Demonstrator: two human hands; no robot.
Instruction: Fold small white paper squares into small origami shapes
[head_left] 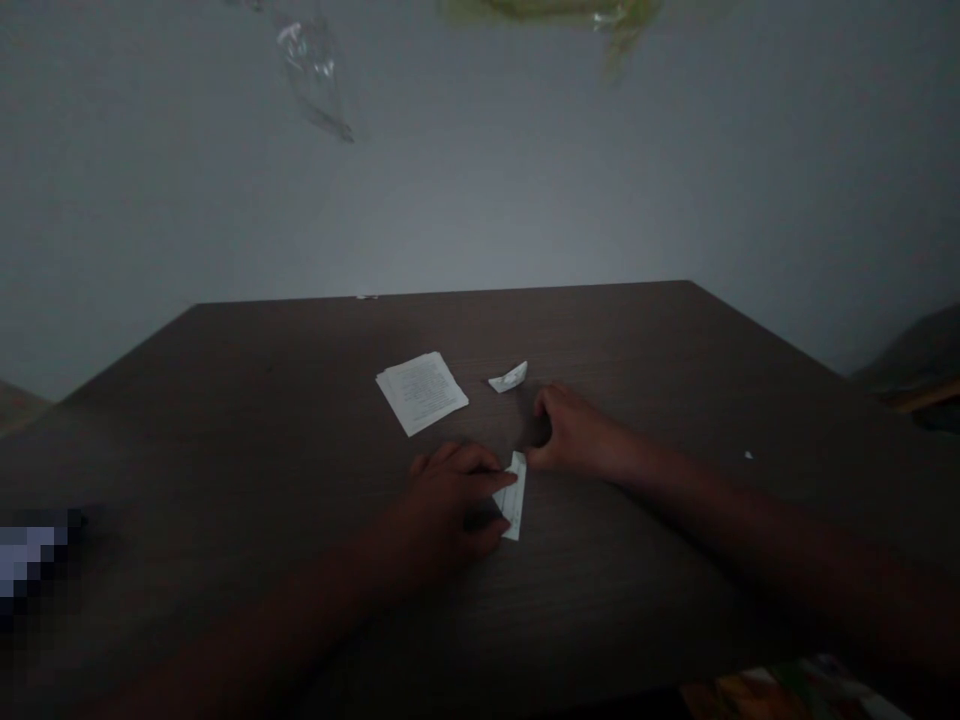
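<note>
Pale grey wall [480, 170] behind a dark brown wood-grain table [225, 420], seen corner-on, its far edge well beyond the fingers. At the top of the frame, a clear, plastic-looking shape [311, 75] and a blurred yellow-green patch [551, 12], neither identifiable. Far right of the fingers, a dark shape with a pale wooden strip [919, 375]; well left of them, a pixelated blur [30, 560]; below and right, a multicoloured printed item [795, 690] at the frame's edge.

Two bare forearms reaching in from the lower corners. Left hand [454, 500] low over a narrow folded paper strip [513, 497], fingers [495, 478] across the strip and thumb [496, 535] by its near end, apparently gripping. Right hand [570, 435] curled narrow, fingertip [531, 456] touching the strip's far end, grip unclear. Strip lying between both hands, long axis running nearly straight ahead, far end leaning slightly right; thin white paper, fine printed lines.

Just ahead of the fingers, a square printed paper sheet [421, 393], turned slightly askew, and a small folded white paper wedge [508, 378], tip pointing right. Right of the right fingers, a tiny white scrap [748, 455].
</note>
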